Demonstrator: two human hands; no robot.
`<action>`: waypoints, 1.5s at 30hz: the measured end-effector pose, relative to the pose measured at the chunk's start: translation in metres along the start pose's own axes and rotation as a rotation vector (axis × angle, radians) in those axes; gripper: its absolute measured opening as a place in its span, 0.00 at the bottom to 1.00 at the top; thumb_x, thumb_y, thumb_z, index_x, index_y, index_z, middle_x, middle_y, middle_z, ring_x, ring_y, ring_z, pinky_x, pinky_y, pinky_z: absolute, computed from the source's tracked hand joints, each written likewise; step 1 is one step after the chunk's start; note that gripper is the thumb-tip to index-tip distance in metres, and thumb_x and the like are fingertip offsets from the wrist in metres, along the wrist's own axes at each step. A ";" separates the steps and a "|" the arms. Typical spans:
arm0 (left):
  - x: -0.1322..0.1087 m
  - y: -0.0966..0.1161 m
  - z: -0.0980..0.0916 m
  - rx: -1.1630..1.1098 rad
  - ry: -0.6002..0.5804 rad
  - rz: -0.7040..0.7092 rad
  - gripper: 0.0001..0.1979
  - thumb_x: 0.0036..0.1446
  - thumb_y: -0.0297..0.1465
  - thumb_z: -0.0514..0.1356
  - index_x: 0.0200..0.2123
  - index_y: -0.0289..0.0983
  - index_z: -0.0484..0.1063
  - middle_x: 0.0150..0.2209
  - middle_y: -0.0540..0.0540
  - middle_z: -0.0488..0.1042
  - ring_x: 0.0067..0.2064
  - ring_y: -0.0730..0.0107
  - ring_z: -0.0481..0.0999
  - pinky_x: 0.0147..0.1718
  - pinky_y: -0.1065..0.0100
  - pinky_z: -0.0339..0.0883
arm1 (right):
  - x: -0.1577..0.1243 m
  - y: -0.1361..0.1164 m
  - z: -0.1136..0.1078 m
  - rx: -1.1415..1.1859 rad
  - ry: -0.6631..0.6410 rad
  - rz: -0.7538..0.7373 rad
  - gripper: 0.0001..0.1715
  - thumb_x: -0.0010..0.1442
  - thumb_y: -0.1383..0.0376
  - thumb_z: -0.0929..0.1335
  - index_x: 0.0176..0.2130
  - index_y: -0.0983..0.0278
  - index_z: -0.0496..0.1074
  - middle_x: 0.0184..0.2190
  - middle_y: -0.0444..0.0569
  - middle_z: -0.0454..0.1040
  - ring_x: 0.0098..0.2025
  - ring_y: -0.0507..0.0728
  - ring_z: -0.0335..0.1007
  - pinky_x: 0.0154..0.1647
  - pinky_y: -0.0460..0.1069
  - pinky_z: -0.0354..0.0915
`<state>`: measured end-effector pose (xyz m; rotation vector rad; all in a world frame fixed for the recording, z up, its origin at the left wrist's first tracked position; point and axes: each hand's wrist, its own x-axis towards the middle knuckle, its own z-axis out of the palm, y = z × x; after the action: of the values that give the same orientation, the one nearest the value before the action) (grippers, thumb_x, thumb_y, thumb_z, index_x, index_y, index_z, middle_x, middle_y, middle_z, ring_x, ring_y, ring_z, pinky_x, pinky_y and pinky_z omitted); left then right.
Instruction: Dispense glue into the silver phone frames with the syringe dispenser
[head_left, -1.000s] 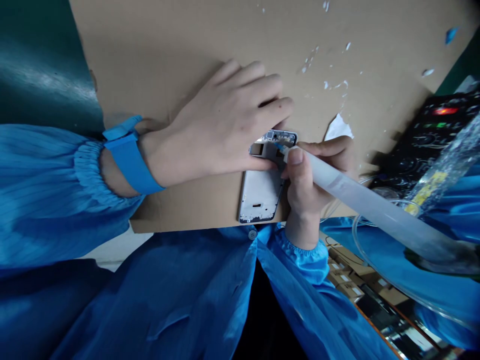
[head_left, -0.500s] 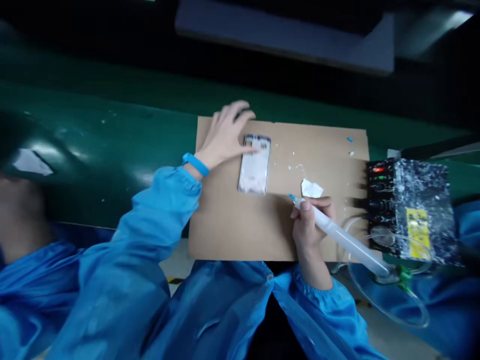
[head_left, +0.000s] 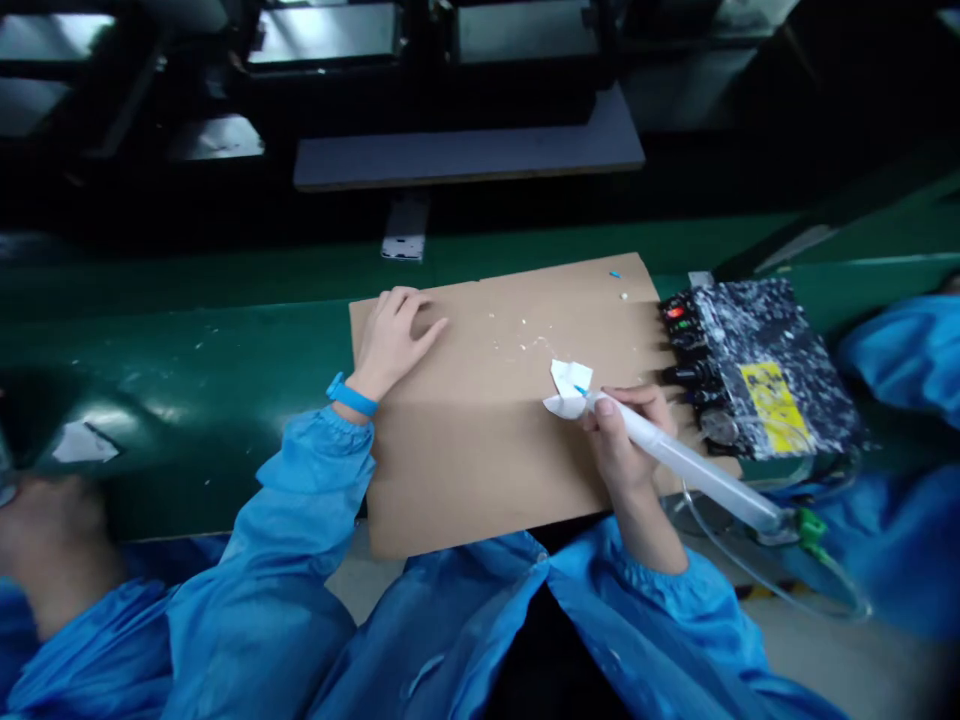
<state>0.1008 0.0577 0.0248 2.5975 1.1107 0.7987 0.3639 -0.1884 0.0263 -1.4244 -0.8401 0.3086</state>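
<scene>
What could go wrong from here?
Smearing: the syringe in the right hand has its blue tip right at the white paper; any residue there might get picked up. I can't tell if they touch.
Contamination: white crumbs lie on the cardboard and could cling to parts laid there.
Tipping: the cardboard seems to overhang the table's near edge, so pressing there might flex or shift it.

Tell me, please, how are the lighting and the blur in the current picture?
Head view: the top is mostly dark, with glare on the panels; also in head view, a co-worker's hand at left is strongly blurred, the syringe clearer, and shadows mark the cardboard beside the box.
</scene>
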 end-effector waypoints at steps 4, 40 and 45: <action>-0.003 0.025 -0.007 -0.039 -0.158 0.106 0.14 0.77 0.46 0.60 0.56 0.45 0.76 0.52 0.39 0.80 0.55 0.46 0.79 0.56 0.43 0.77 | 0.015 0.007 -0.039 -0.125 -0.029 0.026 0.20 0.67 0.48 0.81 0.39 0.59 0.78 0.24 0.42 0.77 0.22 0.55 0.71 0.24 0.48 0.65; -0.037 0.150 0.054 -0.332 -0.184 0.537 0.05 0.77 0.28 0.65 0.49 0.37 0.83 0.39 0.48 0.80 0.39 0.69 0.80 0.39 0.66 0.72 | -0.025 -0.007 -0.059 -0.330 -0.435 -0.066 0.08 0.72 0.61 0.79 0.45 0.57 0.78 0.36 0.42 0.85 0.27 0.52 0.76 0.30 0.48 0.70; -0.039 0.150 0.056 -0.311 -0.153 0.528 0.06 0.78 0.31 0.65 0.46 0.38 0.83 0.38 0.48 0.80 0.38 0.70 0.80 0.38 0.66 0.71 | -0.023 -0.009 -0.057 -0.323 -0.459 -0.045 0.08 0.72 0.60 0.78 0.43 0.58 0.78 0.34 0.42 0.84 0.26 0.52 0.75 0.29 0.48 0.69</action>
<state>0.2012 -0.0732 0.0202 2.6384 0.2253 0.7732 0.3839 -0.2469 0.0317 -1.6581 -1.3405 0.4926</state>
